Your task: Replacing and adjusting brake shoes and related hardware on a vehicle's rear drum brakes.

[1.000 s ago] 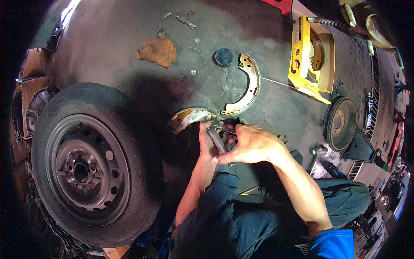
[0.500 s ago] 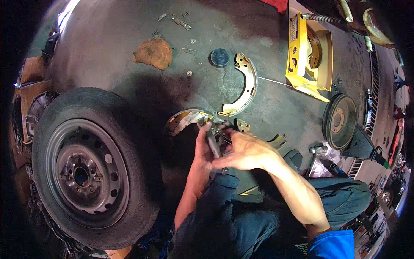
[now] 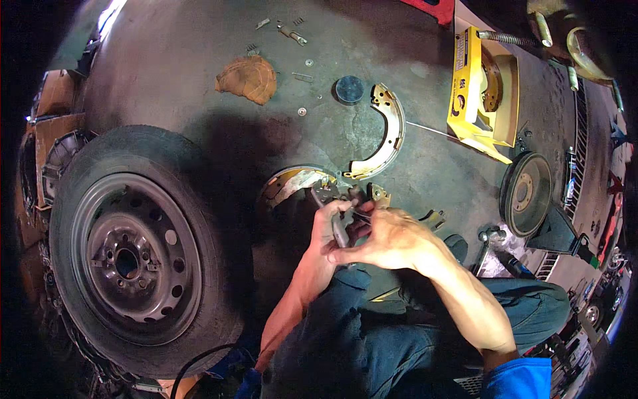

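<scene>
My left hand (image 3: 322,236) and my right hand (image 3: 395,243) are closed around a grey metal part (image 3: 324,194) above my knees. My right thumb presses along its lower end; its fingertips and the details between the hands are blurred and partly hidden. Just beyond lies a curved brake shoe (image 3: 288,181) on the floor, with another pale brake shoe (image 3: 392,143) farther up on the right. More metal pieces (image 3: 432,219) show behind my right hand.
A wheel with tyre (image 3: 100,319) stands close on my left. On the floor (image 3: 166,80) are a brown flat piece (image 3: 246,80), a dark round lid (image 3: 349,89), several small springs and fittings, a yellow box (image 3: 465,80) holding a shoe, and a brake drum (image 3: 525,193) at the right.
My hands and the held part have shifted slightly down and right, with the part's upper end tilting a little. The surrounding view has moved slightly, and a black cable shows at lower left.
</scene>
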The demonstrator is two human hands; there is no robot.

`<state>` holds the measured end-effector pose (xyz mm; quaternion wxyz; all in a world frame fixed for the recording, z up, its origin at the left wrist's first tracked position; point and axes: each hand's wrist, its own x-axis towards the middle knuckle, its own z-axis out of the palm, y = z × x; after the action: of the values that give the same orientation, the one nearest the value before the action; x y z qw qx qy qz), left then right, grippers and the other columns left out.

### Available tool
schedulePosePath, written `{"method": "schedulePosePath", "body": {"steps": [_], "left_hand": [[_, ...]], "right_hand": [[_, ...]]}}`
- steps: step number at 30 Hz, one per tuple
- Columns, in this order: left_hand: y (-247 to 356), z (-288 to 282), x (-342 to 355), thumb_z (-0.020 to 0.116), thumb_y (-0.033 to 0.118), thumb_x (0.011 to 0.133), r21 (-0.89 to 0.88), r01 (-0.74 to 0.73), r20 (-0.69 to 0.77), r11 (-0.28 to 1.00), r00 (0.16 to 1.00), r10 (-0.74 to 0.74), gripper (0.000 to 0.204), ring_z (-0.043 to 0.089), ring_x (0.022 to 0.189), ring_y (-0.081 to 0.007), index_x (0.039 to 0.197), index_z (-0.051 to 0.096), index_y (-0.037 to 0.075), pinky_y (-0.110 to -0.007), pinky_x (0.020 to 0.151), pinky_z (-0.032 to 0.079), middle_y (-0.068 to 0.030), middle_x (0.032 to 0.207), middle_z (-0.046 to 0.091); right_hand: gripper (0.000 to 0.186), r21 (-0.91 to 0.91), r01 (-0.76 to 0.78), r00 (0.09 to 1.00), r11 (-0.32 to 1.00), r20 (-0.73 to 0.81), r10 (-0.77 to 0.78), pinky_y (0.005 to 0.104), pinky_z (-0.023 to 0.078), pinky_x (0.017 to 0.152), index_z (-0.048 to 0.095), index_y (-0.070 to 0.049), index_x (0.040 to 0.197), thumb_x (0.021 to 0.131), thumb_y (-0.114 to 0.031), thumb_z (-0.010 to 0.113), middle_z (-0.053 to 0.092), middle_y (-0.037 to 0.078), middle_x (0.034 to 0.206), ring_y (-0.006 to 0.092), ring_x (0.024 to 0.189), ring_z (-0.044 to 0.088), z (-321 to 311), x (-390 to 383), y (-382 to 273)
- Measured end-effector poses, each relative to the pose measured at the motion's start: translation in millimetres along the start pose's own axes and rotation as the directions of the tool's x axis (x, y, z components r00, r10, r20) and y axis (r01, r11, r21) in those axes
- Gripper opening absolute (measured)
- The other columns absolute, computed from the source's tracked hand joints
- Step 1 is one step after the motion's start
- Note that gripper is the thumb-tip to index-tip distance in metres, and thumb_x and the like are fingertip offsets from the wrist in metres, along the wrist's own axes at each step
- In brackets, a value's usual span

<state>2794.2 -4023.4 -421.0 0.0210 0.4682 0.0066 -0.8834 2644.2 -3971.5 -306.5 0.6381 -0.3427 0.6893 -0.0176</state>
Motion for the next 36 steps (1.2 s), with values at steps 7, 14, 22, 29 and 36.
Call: {"method": "schedulePosePath", "body": {"steps": [7,14,22,29,36], "left_hand": [[-5.0,1.8,2.7,0.061,0.016,0.08,-0.118,-0.061,0.076,0.991,0.995,0.07,0.026,0.069,0.097,-0.0276,0.105,0.059,0.008,-0.045,0.09,0.056,-0.0095,0.095,0.066],[-10.8,5.6,-3.8,0.063,0.021,0.079,-0.012,-0.116,-0.1,0.993,0.988,0.114,0.024,0.067,0.087,-0.0249,0.098,0.065,0.007,-0.04,0.083,0.055,-0.0116,0.095,0.07],[-10.0,1.5,-5.2,0.066,0.022,0.078,0.042,-0.059,-0.179,0.997,0.982,0.065,0.027,0.065,0.084,-0.0257,0.1,0.064,0.008,-0.041,0.082,0.054,-0.0083,0.09,0.067],[-12.0,-2.6,-0.9,0.065,0.022,0.077,0.012,-0.053,-0.17,0.999,0.984,0.054,0.028,0.065,0.083,-0.0256,0.101,0.064,0.007,-0.042,0.083,0.053,-0.0096,0.091,0.067],[-15.5,-13.6,2.1,0.061,0.023,0.08,-0.024,-0.03,0.043,0.999,0.999,0.031,0.042,0.065,0.108,-0.0321,0.118,0.055,0.005,-0.045,0.094,0.051,-0.0181,0.118,0.066]], "right_hand": [[0.078,-0.031,0.136,0.991,0.99,0.027,-0.135,0.0385,0.048,0.102,0.075,-0.008,0.107,0.068,-0.076,0.068,0.071,0.016,0.113,0.0307,0.111,0.065,-12.0,-14.5,-0.7],[0.087,-0.071,0.082,0.975,0.994,0.21,-0.065,0.0424,0.047,0.106,0.066,0.002,0.12,0.067,-0.066,0.068,0.063,0.029,0.123,0.0384,0.118,0.061,-8.4,0.3,2.5],[0.08,-0.101,0.038,0.984,0.994,0.18,-0.019,0.0417,0.049,0.103,0.067,0.0,0.118,0.068,-0.063,0.069,0.066,0.027,0.116,0.0367,0.115,0.063,-6.1,-5.9,-4.3],[0.063,-0.115,0.05,0.994,0.992,0.102,-0.039,0.0398,0.053,0.095,0.075,-0.005,0.1,0.069,-0.06,0.071,0.073,0.019,0.094,0.0303,0.098,0.07,-1.7,-7.8,-0.5],[0.104,-0.102,0.04,0.993,0.994,0.119,-0.028,0.0433,0.041,0.112,0.05,0.007,0.135,0.068,-0.069,0.071,0.046,0.031,0.142,0.0403,0.132,0.049,8.2,-8.9,11.0]]}}
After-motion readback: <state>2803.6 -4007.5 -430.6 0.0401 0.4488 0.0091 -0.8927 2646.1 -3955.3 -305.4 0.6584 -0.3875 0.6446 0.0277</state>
